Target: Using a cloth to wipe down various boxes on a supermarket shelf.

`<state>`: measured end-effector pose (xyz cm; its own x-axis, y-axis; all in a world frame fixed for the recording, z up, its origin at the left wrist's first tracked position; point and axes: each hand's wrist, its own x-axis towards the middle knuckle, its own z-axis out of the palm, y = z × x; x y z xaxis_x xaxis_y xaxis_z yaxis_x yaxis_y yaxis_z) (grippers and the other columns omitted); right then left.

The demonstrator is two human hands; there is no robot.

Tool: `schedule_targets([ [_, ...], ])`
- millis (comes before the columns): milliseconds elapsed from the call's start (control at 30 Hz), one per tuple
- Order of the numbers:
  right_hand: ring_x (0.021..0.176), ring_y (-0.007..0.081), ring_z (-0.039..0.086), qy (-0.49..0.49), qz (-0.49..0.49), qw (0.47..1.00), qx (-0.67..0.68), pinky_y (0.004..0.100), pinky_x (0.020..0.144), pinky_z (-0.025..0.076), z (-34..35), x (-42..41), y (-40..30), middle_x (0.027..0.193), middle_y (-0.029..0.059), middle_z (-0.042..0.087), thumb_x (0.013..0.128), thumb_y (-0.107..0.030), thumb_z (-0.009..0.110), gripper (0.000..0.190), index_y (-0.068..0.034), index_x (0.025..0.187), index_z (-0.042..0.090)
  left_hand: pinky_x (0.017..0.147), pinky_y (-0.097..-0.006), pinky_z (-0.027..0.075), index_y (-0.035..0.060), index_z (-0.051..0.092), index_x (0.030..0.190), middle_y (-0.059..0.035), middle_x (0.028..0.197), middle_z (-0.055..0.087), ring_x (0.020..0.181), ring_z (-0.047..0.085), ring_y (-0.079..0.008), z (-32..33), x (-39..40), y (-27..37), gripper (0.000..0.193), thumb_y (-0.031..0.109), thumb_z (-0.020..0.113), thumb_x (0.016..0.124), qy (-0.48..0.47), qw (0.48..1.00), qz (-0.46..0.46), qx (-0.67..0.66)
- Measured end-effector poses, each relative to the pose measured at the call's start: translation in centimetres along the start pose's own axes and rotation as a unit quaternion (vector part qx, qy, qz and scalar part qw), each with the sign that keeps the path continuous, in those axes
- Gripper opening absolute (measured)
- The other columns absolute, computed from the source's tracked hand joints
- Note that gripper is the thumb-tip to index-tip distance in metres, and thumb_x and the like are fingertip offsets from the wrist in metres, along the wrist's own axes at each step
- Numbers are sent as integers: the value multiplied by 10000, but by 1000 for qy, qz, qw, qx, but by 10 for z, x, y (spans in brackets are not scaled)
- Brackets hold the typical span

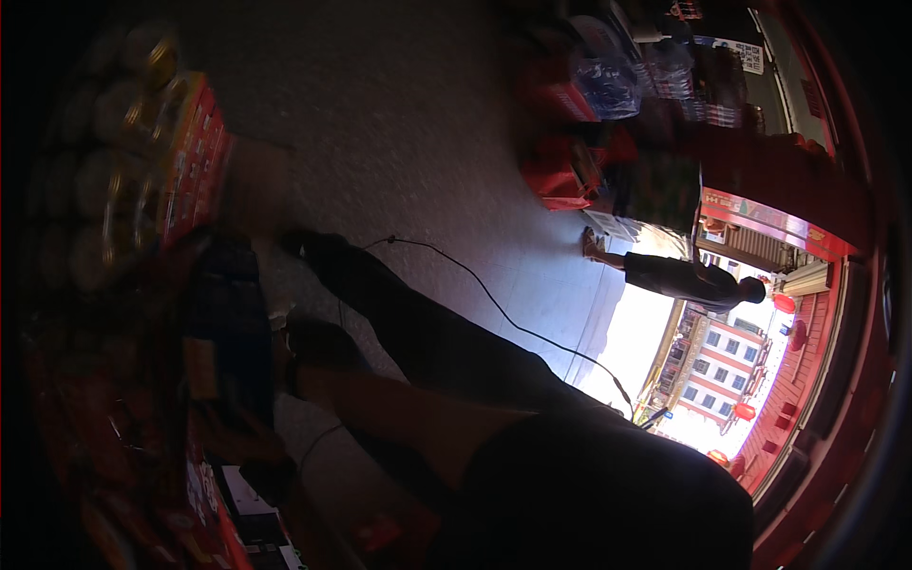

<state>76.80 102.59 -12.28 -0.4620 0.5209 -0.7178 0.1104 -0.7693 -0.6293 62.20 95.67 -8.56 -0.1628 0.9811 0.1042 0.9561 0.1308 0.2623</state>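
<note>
The picture is dark and lies sideways. A dark blue object (231,342) with a beige patch stands before me at the left; its kind cannot be made out. My left hand (239,434) has its fingers against the lower end of this object, and a dark band is at the wrist. Bare from the elbow down, my right forearm reaches in from the right, also with a dark wristband. My right hand (281,342) is at the near side of the blue object, its fingers mostly lost in shadow. Whether either hand grips the object cannot be told.
Stacked containers with gold-coloured bands (128,206) and a red printed carton (196,160) line the left. A black cable (499,306) crosses the floor beside my legs. Wrapped bottle packs (605,85) and red bags (559,174) are at the upper right. A person (684,281) stands near the bright doorway.
</note>
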Motion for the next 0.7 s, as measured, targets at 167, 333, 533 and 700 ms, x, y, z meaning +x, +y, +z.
schedule_targets([
  [167,1319,212,486,294,-252,581,-716,552,994,436,93,-5,12,1539,99,390,874,-406,617,682,-156,1472,403,1124,-520,332,-11,515,1360,-237,1414,478,1327,440,-404,9,2,6,471,268,563,983,43,999,7,-6],
  [333,1340,188,468,439,-221,370,-788,584,972,437,131,-1,10,1564,84,363,847,-462,676,749,-197,1485,386,1098,-509,368,1,540,1337,-222,1378,513,1277,487,-395,4,15,27,442,262,570,981,87,996,-19,-23],
  [533,1152,279,538,20,-265,843,-467,455,991,424,149,-59,22,1333,113,516,952,-291,473,440,-76,1334,510,1056,-474,402,-9,545,1319,-233,1359,514,1236,508,-402,-29,-27,-50,463,284,608,966,-17,995,70,-70],
  [700,978,245,633,-33,125,991,-23,372,871,512,45,-131,28,1033,113,616,1038,-268,419,316,-24,1177,562,1145,-418,280,11,378,1442,-207,1432,415,1385,356,-306,-94,-63,50,527,208,564,991,-68,790,-438,-423],
])
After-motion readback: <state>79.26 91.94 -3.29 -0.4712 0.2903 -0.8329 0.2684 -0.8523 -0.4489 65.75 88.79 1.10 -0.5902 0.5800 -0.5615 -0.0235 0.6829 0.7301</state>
